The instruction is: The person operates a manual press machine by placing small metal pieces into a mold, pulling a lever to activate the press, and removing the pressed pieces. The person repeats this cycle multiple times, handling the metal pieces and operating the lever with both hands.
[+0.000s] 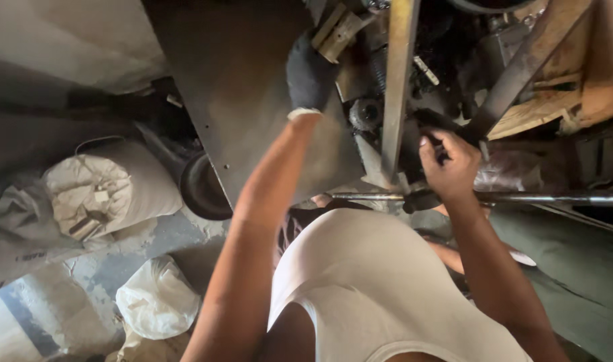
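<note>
Looking down from our head, our left hand (309, 75), in a dark glove, rests with fingers pressed together against a grey metal plate (253, 107) beside wooden blocks (338, 31). Our bare right hand (449, 164) is curled tight around a black handle (435, 121) just above a long steel rod (521, 198). A vertical metal bar (398, 80) stands between our hands. White sacks (112, 188) lie on the floor (119, 258) at left.

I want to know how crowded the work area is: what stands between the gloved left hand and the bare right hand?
In the head view, an upright flat metal bar stands between the left hand and the right hand, with dark machine parts behind.
</note>
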